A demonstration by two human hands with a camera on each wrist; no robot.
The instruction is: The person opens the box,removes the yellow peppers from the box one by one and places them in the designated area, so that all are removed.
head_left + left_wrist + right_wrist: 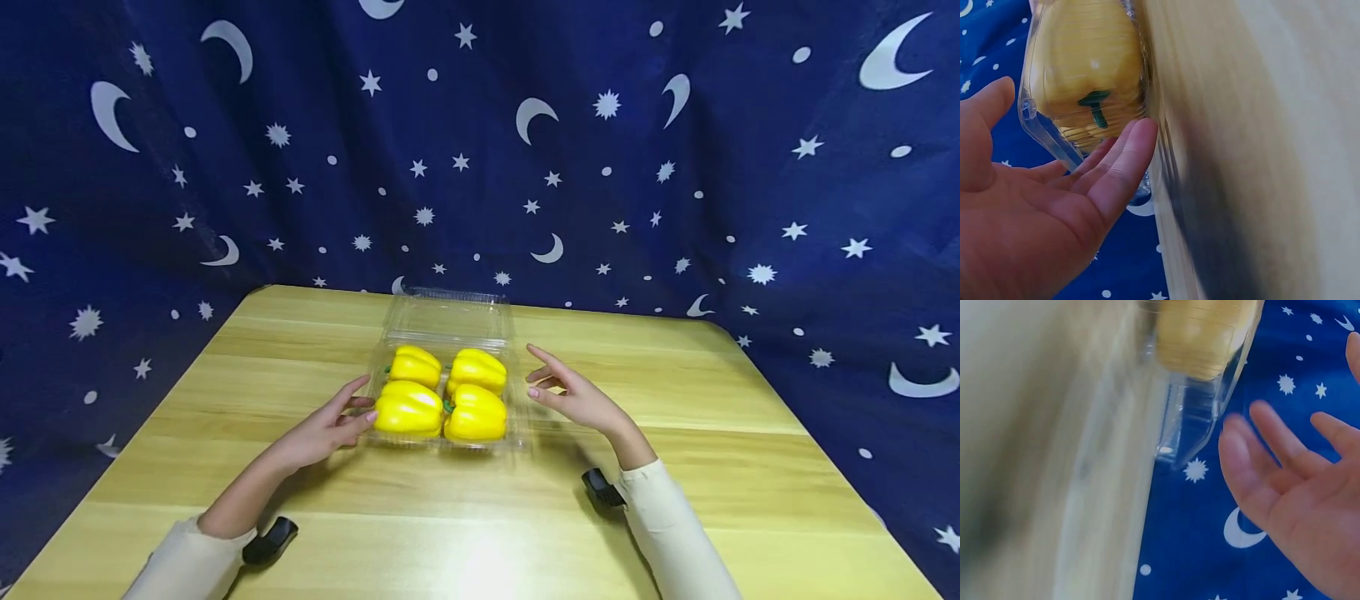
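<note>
Several yellow bell peppers (408, 408) sit in two rows inside a clear plastic clamshell box (517, 433) on the table. Its transparent lid (450, 317) is swung back, away from me. My left hand (322, 429) is at the box's left side, fingers extended and slightly bent, close to or touching the wall; in the left wrist view a green stem shows on the nearest pepper (1088, 56). My right hand (573, 400) hovers off the box's right side, fingers spread and holding nothing. The right wrist view shows a gap between that hand (1310, 481) and the box (1191, 412).
The light wood table (675, 392) extends on both sides of the box and in front of it. A dark blue curtain (480, 150) with white moons and stars hangs behind and beside the table. Black devices (270, 542) are strapped at both wrists.
</note>
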